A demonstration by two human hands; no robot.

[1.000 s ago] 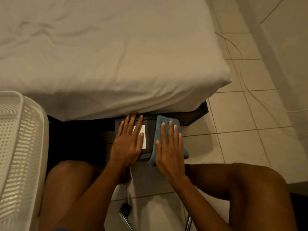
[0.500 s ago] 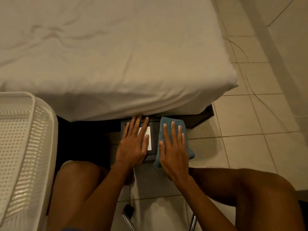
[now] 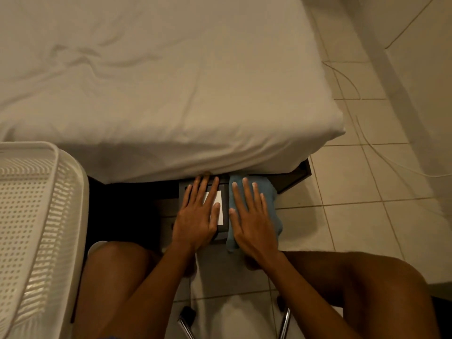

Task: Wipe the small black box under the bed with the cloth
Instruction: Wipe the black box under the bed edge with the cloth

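A small black box (image 3: pixel 224 192) with a white label lies on the floor at the bed's near edge, partly under the mattress overhang. My left hand (image 3: pixel 197 216) rests flat on its top, fingers spread over the label. My right hand (image 3: pixel 252 223) lies flat, palm down, pressing a blue cloth (image 3: pixel 269 199) against the box's right side. The cloth sticks out beyond my fingers and below my palm. Most of the box is hidden by both hands.
The bed with a white sheet (image 3: pixel 159 81) fills the upper view, its dark frame (image 3: pixel 293 178) showing at the corner. A white perforated basket (image 3: pixel 36 228) stands at the left. A thin white cable (image 3: pixel 381 152) trails over the tiled floor at right. Chair legs (image 3: pixel 283 324) show between my knees.
Both hands keep the same hold on the box and cloth. The camera has shifted, so the bed corner and hands sit slightly further right and lower in view.
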